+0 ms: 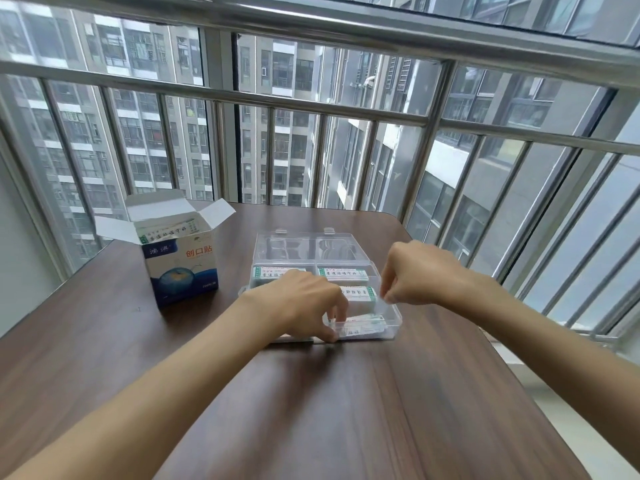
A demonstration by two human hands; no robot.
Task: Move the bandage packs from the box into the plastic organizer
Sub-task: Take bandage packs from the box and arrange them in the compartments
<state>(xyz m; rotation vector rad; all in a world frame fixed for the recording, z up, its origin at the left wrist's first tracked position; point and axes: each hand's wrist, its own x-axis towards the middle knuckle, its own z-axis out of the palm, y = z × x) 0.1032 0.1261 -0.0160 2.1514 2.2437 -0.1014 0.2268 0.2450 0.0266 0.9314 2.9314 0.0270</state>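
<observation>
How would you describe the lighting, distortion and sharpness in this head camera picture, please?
Head view: soft daylight from the windows, with a pale sheen on the table; wide-angle lens bows the railing bars; print on the box reads clearly, but the clear organizer is hard to outline, and the pack under the left hand looks blurred; right hand fairly sharp.

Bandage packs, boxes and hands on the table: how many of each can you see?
Bandage packs in the organizer: 4 showing, at and; the left hand may hide more
Cardboard box: 1, open, more packs inside, too bunched to count
Hands: 2, left and right hand
Total: 8 with the organizer
</observation>
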